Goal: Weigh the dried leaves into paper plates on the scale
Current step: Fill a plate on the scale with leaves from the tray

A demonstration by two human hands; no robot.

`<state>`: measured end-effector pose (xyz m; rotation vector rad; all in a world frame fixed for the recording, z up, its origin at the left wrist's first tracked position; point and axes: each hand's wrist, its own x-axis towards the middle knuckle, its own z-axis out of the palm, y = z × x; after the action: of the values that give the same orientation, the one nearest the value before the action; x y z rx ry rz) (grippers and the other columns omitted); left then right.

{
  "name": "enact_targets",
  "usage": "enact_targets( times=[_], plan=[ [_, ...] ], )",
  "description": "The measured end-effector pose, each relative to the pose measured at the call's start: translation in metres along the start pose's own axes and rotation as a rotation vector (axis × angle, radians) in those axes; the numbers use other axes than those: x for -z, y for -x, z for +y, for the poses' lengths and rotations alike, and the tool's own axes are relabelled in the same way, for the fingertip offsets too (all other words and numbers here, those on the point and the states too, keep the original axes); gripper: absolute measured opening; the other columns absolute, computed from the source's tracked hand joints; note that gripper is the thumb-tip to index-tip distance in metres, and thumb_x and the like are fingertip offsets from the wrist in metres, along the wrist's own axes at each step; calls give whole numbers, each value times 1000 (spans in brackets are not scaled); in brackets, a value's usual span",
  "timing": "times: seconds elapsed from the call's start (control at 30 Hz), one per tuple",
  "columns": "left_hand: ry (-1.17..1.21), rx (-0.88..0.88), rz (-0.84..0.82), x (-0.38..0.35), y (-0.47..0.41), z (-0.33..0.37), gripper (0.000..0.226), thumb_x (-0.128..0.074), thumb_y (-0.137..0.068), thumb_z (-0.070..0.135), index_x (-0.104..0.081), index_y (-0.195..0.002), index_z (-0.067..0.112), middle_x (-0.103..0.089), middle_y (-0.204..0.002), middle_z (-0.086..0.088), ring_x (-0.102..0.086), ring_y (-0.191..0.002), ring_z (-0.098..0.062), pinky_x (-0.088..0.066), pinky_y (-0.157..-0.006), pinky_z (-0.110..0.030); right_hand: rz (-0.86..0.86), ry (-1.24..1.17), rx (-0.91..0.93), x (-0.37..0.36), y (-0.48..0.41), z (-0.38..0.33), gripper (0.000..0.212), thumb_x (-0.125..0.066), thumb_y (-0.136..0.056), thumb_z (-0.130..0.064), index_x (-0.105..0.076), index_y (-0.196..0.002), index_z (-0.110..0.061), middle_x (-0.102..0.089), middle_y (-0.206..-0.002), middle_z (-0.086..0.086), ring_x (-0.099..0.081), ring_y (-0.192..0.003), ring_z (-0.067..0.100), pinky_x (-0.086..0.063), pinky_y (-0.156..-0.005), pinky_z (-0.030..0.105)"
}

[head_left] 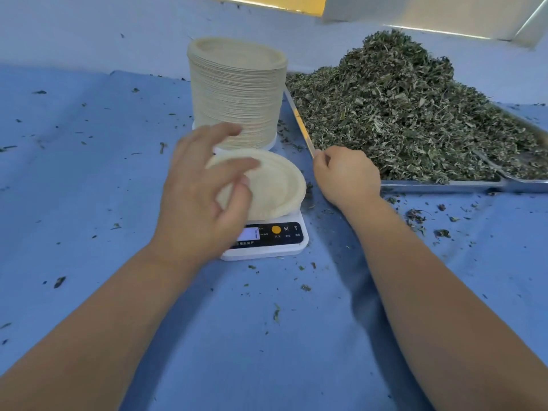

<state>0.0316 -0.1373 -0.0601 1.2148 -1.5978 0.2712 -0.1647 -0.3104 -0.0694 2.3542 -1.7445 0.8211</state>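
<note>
- Your left hand (204, 185) is hovering with its fingers loosely spread over the left part of the paper plate (275, 185), gripping nothing.
- Your right hand (347, 176) is curling its fingers at the near corner of the metal tray (444, 186); I cannot tell whether it is gripping the rim.
- The paper plate is sitting on the scale (267, 247).
- The dried leaves (400, 114) are lying heaped in the metal tray, right of the plate stack (234, 93).

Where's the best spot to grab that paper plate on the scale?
I'd pinch the paper plate by its upturned right rim, coming from the right. It lies flat on the scale, so only the rim offers fingers an edge, and the left hand covers its left part.
</note>
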Motion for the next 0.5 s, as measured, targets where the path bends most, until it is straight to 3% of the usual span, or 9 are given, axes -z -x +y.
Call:
enact_targets(
  times=[0.1,0.2,0.37,0.5],
  plan=[
    [-89,-278,-301,-4,1,22,30,-56,-86,17,-84,-98,20,-48,-156,-12,-31,-151,-34,-30,-118,-50,-21,-10,-3,3,-1,0,48,-41,-103,-41,-39,-61,-17,-46,-57,0,-40,-48,20,-19,-48,27],
    [-182,-326,-541,-6,5,26,31,-54,-90,28,-84,-98,28,-29,-168,-6,-8,-159,-35,-15,-125,-57,-25,-12,-4,4,1,0,47,-40,-103,-42,-39,-63,-18,-47,-60,-1,-40,-50,18,-19,-48,28],
    [-292,-298,-643,-6,8,23,35,-50,-93,38,-83,-99,31,-19,-171,-3,0,-160,-33,-10,-127,-58,-22,-11,11,2,3,2,44,-42,-102,-41,-39,-64,-19,-47,-60,-2,-41,-50,17,-19,-48,28],
    [-264,-301,-622,-9,9,26,35,-50,-94,38,-82,-100,28,-22,-171,-4,-3,-160,-31,-11,-126,-57,4,-63,-15,2,-1,1,46,-44,-101,-41,-38,-61,-18,-46,-57,-2,-40,-48,17,-19,-47,28]
  ],
)
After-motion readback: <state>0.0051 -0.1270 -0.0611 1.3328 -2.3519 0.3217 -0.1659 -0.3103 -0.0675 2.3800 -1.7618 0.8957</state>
